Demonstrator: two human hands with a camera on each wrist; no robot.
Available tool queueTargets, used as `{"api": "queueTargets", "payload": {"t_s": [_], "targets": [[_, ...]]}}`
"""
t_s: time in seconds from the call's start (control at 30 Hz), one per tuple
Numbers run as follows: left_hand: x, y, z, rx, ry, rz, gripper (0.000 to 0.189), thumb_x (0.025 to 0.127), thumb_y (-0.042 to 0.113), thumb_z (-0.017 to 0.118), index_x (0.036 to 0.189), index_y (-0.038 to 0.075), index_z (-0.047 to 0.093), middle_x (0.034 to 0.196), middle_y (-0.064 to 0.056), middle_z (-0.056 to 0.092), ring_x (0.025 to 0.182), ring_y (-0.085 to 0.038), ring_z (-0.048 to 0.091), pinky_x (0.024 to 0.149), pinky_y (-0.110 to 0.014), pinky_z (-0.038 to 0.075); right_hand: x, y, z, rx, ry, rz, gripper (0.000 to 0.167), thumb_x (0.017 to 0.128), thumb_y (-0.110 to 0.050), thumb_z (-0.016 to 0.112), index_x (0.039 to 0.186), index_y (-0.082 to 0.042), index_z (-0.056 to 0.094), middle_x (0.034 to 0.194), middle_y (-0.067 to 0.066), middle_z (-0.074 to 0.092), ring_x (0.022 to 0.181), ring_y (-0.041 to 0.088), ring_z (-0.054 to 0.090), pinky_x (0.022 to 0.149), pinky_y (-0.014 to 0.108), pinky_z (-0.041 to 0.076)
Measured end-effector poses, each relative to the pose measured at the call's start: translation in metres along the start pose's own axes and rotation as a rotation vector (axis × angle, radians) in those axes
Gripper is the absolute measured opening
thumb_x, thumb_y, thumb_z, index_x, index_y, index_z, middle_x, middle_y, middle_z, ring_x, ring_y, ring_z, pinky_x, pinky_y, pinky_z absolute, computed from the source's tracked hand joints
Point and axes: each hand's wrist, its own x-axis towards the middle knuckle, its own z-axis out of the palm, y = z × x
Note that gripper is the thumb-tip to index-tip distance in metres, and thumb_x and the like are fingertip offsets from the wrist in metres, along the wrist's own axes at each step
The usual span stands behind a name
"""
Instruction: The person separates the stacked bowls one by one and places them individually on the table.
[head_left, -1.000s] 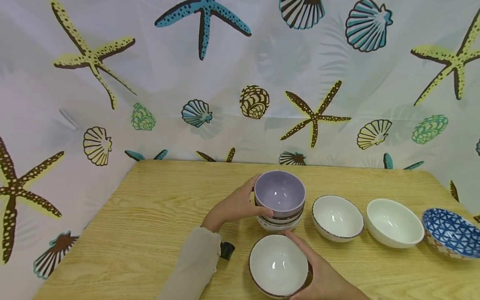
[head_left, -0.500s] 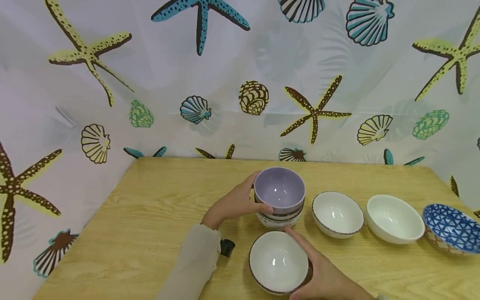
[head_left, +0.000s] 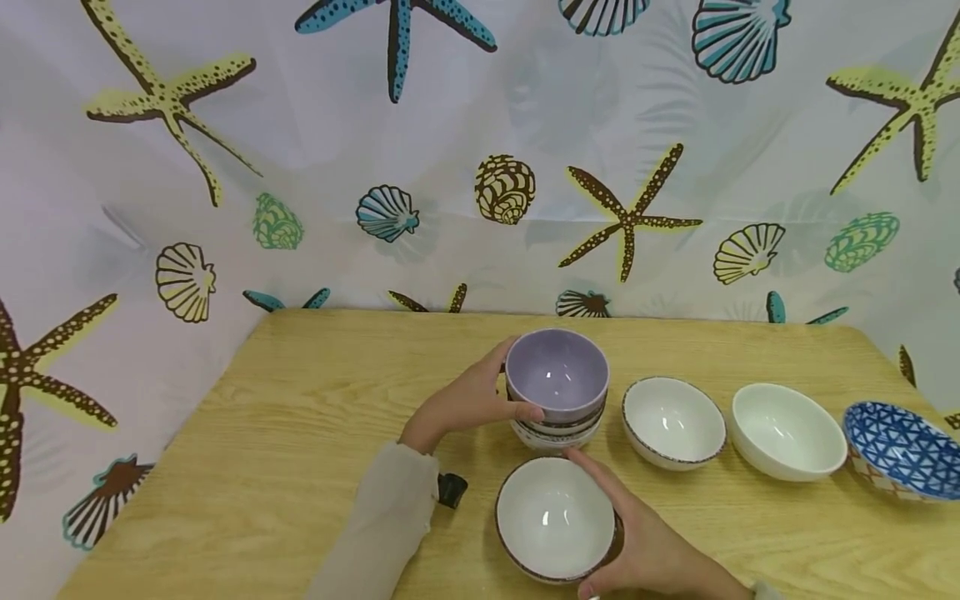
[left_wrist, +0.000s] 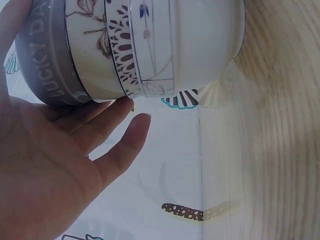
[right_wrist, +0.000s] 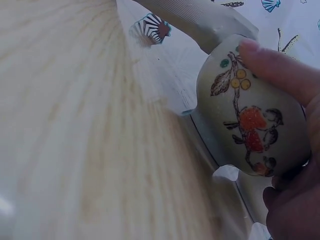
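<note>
A purple bowl tops a stack of several bowls. My left hand grips its left side, thumb on the front and fingers behind. In the left wrist view the purple bowl bears raised "LUCKY DAY" lettering, and patterned white bowls sit beneath it. Just in front of the stack, my right hand holds a white, dark-rimmed bowl by its right side. Seen from the right wrist, that bowl has painted red birds and yellow berries on its outside, and it hangs over the table.
Right of the stack stand a dark-rimmed white bowl, a plain white bowl and a blue-patterned bowl, in a row. The wooden table ends at a cloth printed with shells and starfish.
The head view has tilted slightly downward, so everything sits a little higher in it. Both hands keep their hold on the same bowls, nearly still.
</note>
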Motion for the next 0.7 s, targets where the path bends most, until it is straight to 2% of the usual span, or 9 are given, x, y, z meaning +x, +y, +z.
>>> {"api": "queueTargets", "payload": {"t_s": [0.2,0.4,0.6,0.63,0.7], "targets": [[-0.001,0.000,-0.001,-0.001,0.000,0.010,0.100,0.074,0.030,0.082,0.151,0.013,0.020,0.150,-0.010,0.034,0.138,-0.029,0.034,0.110,-0.054,0.031,0.000,-0.003,-0.003,0.042,-0.023,-0.024,0.117,0.062,-0.014,0.090,0.153,-0.020,0.017,0.155,0.011,0.024,0.131,0.004,0.034,0.101,0.020,0.036],[-0.002,0.001,-0.002,0.004,-0.005,0.003,0.102,0.075,0.031,0.082,0.152,0.013,0.019,0.151,-0.009,0.033,0.139,-0.029,0.032,0.111,-0.053,0.030,0.001,-0.003,-0.005,0.017,-0.034,-0.071,0.112,0.068,-0.022,0.087,0.154,-0.016,0.016,0.155,0.014,0.023,0.134,0.001,0.030,0.102,0.022,0.034],[-0.004,0.000,-0.003,-0.004,-0.002,0.008,0.100,0.075,0.031,0.082,0.151,0.014,0.020,0.150,-0.009,0.034,0.138,-0.028,0.034,0.111,-0.053,0.029,0.001,-0.006,-0.008,0.010,-0.035,-0.073,0.109,0.070,-0.026,0.086,0.154,-0.017,0.016,0.157,0.008,0.022,0.140,0.001,0.023,0.106,0.021,0.028],[-0.004,0.000,-0.003,-0.006,-0.005,0.012,0.100,0.075,0.032,0.082,0.151,0.014,0.020,0.150,-0.009,0.034,0.138,-0.028,0.034,0.112,-0.053,0.029,0.001,-0.007,-0.009,0.016,-0.036,-0.064,0.108,0.071,-0.027,0.085,0.154,-0.018,0.017,0.158,0.006,0.022,0.141,0.000,0.022,0.108,0.025,0.027],[-0.004,-0.001,-0.003,-0.010,-0.011,0.017,0.101,0.075,0.034,0.082,0.151,0.014,0.020,0.150,-0.009,0.034,0.138,-0.028,0.034,0.112,-0.053,0.028,0.001,-0.009,-0.011,0.020,-0.036,-0.060,0.106,0.072,-0.030,0.084,0.154,-0.019,0.017,0.158,0.004,0.021,0.141,0.000,0.020,0.108,0.025,0.025]]}}
